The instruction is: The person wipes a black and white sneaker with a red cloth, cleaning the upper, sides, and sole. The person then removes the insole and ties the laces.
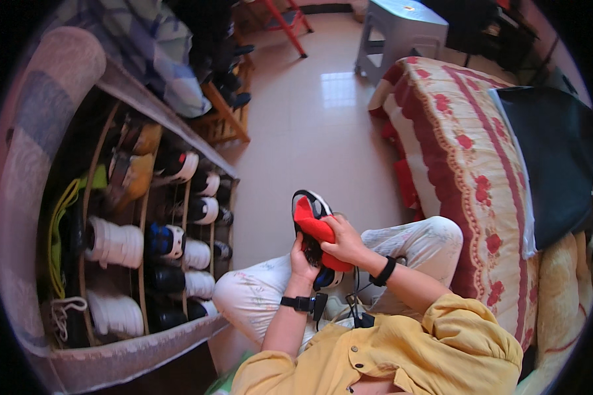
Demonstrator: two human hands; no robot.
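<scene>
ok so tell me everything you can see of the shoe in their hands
The shoe is black with a white-edged sole, held upright above the person's lap. A red cloth covers most of its near side. The left hand grips it from below; the right hand presses the cloth against it. Its lower end is hidden.

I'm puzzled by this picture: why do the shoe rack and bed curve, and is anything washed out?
Head view: the fisheye lens bows the shoe rack and bed toward the black rim; window glare whitens a floor patch; hands and shoe stay sharp.
</scene>
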